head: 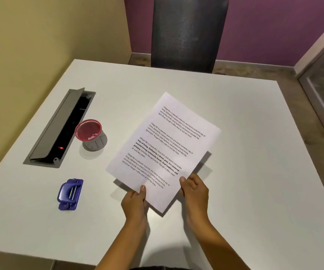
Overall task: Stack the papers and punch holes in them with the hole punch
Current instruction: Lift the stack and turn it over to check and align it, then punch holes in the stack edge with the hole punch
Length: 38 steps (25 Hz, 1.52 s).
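Now both hands pinch the papers (pixel 163 151) at their near corner, left hand (pixel 135 203) and right hand (pixel 194 191), thumbs on top, sheets lifted above the white counter (pixel 245 152). Well left, the blue hole punch (pixel 69 194) sits on the counter.

The white table (pixel 235 114) in front of me carries 2 loose things, both on my left: a blue punch (pixel 69 193) near my edge and a grey cup (pixel 95 143) with a red mesh rim farther back. Just beside the cup, a grey hatch (pixel 54 125) is set into the top, its lid tilted open.
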{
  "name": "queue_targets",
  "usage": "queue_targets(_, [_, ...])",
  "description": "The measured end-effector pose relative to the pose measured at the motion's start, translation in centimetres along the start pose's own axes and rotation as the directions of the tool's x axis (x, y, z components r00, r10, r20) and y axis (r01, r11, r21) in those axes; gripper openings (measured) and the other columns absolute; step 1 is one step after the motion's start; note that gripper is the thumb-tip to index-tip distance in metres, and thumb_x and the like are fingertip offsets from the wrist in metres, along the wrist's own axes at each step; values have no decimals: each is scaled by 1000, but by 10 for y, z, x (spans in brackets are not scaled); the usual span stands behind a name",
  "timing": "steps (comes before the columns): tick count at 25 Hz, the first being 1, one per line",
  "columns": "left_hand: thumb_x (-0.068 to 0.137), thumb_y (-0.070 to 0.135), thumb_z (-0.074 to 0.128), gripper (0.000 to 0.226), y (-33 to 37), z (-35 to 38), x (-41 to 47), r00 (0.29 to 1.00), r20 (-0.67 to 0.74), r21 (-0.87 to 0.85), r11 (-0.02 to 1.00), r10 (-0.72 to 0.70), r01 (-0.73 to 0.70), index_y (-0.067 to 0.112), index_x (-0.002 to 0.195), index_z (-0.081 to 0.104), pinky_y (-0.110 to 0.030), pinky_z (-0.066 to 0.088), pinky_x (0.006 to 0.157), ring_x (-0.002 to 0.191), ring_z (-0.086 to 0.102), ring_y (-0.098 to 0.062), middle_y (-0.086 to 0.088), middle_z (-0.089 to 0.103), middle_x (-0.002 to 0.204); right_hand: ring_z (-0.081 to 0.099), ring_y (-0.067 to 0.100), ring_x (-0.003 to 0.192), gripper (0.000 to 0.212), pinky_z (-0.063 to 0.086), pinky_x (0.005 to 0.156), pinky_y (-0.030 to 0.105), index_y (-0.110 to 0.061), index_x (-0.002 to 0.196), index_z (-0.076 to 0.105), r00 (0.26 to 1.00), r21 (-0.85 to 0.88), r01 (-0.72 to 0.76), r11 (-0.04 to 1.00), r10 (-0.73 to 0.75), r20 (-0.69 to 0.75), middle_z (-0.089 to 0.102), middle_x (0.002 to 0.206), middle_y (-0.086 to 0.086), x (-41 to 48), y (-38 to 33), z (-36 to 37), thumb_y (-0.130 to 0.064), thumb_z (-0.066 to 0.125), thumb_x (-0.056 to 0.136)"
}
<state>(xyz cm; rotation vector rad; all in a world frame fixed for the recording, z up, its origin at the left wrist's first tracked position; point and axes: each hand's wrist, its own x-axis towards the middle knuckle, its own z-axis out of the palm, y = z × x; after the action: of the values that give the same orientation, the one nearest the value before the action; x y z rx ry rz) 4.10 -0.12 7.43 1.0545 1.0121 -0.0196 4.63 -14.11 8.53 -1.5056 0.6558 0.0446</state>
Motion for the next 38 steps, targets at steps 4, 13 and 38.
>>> queue_targets(4, [90, -2, 60, 15, 3, -15, -5, 993, 14, -4, 993, 120, -120, 6, 103, 63, -9, 52, 54, 78, 68, -12, -3, 71, 92, 53, 10, 58, 11, 42, 59, 21, -16, 78, 62, 997, -148, 49, 988, -57, -55, 62, 66, 2, 6, -2, -1, -19, 66, 87])
queue_targets(13, [90, -12, 54, 21, 37, -86, 26, 986, -54, -92, 982, 161, -165, 5, 96, 63, -28, 60, 79, 79, 70, -19, -14, 68, 96, 40, 19, 58, 25, 35, 57, 26, -12, 64, 52, 998, -462, -66, 885, 70, -9, 46, 58, 2, 38, 17, -30, -9, 66, 84])
queue_targets(38, [85, 10, 70, 10, 118, -163, 113, 956, -166, 665, 743, 243, -73, 5, 94, 70, -44, 51, 92, 84, 59, -27, -14, 65, 90, 59, 26, 82, 12, 51, 83, 44, -10, 94, 71, 981, -407, -140, 903, 182, 65, 66, 89, 18, 95, 44, -59, -5, 67, 84])
